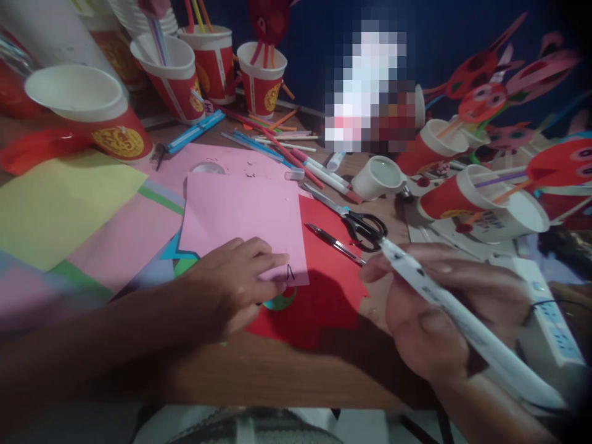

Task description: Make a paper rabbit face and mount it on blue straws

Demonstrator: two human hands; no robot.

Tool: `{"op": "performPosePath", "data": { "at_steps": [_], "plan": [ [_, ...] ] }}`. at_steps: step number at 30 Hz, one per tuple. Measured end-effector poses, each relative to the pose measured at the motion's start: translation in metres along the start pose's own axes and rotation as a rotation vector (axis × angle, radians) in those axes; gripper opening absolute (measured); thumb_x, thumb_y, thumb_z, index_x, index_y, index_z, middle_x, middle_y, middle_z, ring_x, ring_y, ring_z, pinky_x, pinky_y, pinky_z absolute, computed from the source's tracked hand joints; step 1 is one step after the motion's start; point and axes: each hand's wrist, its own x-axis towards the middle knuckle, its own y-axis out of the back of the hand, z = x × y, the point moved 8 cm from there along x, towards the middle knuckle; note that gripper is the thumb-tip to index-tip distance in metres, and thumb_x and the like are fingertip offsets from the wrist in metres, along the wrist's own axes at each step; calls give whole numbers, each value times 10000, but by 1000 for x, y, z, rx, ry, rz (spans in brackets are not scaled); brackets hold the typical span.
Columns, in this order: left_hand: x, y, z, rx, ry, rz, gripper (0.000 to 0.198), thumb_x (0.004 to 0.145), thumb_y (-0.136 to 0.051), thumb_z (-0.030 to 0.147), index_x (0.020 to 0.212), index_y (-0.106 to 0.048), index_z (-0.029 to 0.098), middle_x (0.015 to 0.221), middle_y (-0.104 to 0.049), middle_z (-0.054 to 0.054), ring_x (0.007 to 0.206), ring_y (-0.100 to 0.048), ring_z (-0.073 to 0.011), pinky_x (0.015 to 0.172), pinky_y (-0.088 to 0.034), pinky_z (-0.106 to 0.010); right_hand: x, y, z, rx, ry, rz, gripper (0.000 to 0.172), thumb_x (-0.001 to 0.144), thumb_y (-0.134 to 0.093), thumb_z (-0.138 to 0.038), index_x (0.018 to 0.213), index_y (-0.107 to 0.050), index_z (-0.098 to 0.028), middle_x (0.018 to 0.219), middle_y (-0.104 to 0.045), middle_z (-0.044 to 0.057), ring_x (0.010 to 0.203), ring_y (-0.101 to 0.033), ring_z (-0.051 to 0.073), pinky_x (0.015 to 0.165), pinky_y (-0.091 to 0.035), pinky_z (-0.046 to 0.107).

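My left hand (231, 283) lies flat, fingers spread, on the lower edge of a pink paper sheet (240, 216), beside a small black pen mark at the sheet's corner. Under the pink sheet lies a red paper sheet (324, 290). My right hand (430, 308) is closed round a long white marker (462, 314), held above the table to the right of the red sheet, its tip pointing up and left. A black pen (335, 243) and black-handled scissors (356, 225) rest on the table just beyond the marker's tip.
Yellow paper (55, 203) and other coloured sheets lie at left. Several red and white paper cups (92, 111) with straws stand along the back and right. Loose straws and pens (277, 145) are scattered behind. A white power strip (550, 308) sits at right. The wooden table edge (277, 376) is near me.
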Motion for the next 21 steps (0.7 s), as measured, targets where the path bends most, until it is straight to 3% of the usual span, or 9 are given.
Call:
{"op": "performPosePath", "data": {
  "at_steps": [2, 5, 7, 10, 21],
  "plan": [
    [0, 1, 1, 5, 2, 5, 362, 697, -547, 54, 1006, -675, 194, 1268, -590, -93, 1034, -498, -275, 853, -440, -444, 1, 5, -11, 35, 144, 112, 94, 855, -582, -343, 939, -565, -304, 781, -651, 37, 774, -650, 248, 778, -516, 470],
    [1, 2, 2, 13, 3, 9, 358, 702, -538, 46, 1000, -666, 198, 1260, -590, -89, 1033, -497, -270, 844, -442, -430, 3, -17, 3, -44, 39, -67, 120, 829, -624, -217, 932, -594, -271, 789, -694, 21, 744, -670, 208, 679, -541, 362],
    [2, 3, 2, 14, 1, 3, 349, 711, -531, 48, 998, -665, 194, 1252, -593, -91, 1031, -496, -271, 848, -442, -435, 1, -30, 15, -116, -55, -180, 72, 814, -652, -209, 864, -610, -239, 750, -700, 14, 659, -661, 174, 576, -520, 291],
    [2, 3, 2, 12, 1, -8, 348, 718, -527, 51, 1004, -670, 189, 1258, -588, -97, 1026, -493, -276, 850, -441, -446, 1, -41, 26, -149, -165, -218, 86, 820, -641, -234, 752, -597, -204, 663, -676, 0, 572, -622, 139, 524, -484, 247],
    [3, 2, 1, 10, 7, -15, 365, 732, -515, 58, 1027, -678, 196, 1270, -590, -86, 1014, -494, -275, 812, -447, -435, 3, -54, 31, -138, -199, -244, 126, 784, -625, -199, 671, -568, -203, 572, -628, -11, 473, -521, 116, 429, -402, 234]
  ]
}}
